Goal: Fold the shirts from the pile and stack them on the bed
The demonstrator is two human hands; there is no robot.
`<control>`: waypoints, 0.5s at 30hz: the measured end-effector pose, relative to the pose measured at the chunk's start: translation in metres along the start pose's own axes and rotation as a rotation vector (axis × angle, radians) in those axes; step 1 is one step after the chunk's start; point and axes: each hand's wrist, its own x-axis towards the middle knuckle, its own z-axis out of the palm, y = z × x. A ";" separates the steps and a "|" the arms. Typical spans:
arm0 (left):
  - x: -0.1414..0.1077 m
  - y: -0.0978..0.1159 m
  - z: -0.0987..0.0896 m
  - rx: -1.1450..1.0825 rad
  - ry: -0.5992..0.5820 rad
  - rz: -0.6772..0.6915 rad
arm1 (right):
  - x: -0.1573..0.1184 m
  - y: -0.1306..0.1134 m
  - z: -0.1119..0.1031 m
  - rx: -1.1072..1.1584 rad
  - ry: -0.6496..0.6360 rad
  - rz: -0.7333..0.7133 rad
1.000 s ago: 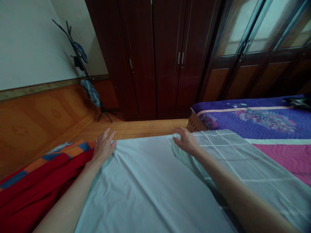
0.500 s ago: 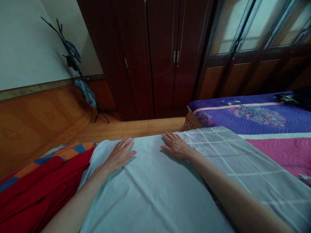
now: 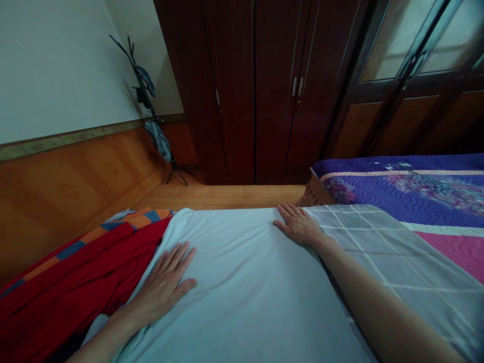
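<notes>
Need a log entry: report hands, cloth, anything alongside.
Left hand open, palm down on white cloth. Right hand likewise, near far edge. Light creases showing. Red fabric alongside, left.

- Wall (image 3: 56, 65), pale above and orange-brown below, a greenish strip (image 3: 56, 142) between.
- Black coat stand (image 3: 153, 108) near the corner, clothes (image 3: 159, 141) hanging on it.
- Dark red wardrobe (image 3: 280, 131) with metal handles (image 3: 294, 86).
- Wooden doors (image 3: 423, 118), light reflected in their glass panes (image 3: 397, 40).
- Tan tiled floor (image 3: 227, 196).
- Purple and pink bedspread (image 3: 378, 189).
</notes>
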 end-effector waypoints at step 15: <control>-0.012 -0.011 -0.003 -0.063 0.068 -0.193 | -0.036 -0.016 -0.024 -0.019 0.085 0.119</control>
